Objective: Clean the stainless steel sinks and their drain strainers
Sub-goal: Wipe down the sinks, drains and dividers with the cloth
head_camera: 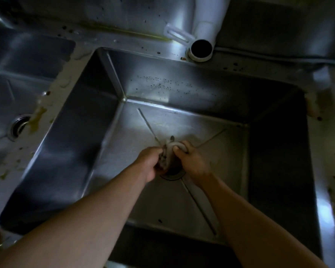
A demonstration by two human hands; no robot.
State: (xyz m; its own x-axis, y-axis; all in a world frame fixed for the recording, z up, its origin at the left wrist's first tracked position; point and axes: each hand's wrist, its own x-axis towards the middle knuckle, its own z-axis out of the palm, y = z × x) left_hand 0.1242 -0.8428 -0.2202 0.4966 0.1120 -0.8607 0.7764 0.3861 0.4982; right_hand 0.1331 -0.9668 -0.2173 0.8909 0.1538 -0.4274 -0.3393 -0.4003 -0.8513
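At the far left lies a second sink (23, 78) with its open drain (19, 127), and smears of yellowish grime (39, 115) mark the rim between the two basins. In the middle of the large sink (182, 86), the left hand (152, 163) and the right hand (191, 161) meet just above the drain ring (173, 176); the fingers of both are curled tight around a twisted grey cloth (167, 153) held between them. Behind, a white pipe (203, 41) ends over the back rim.
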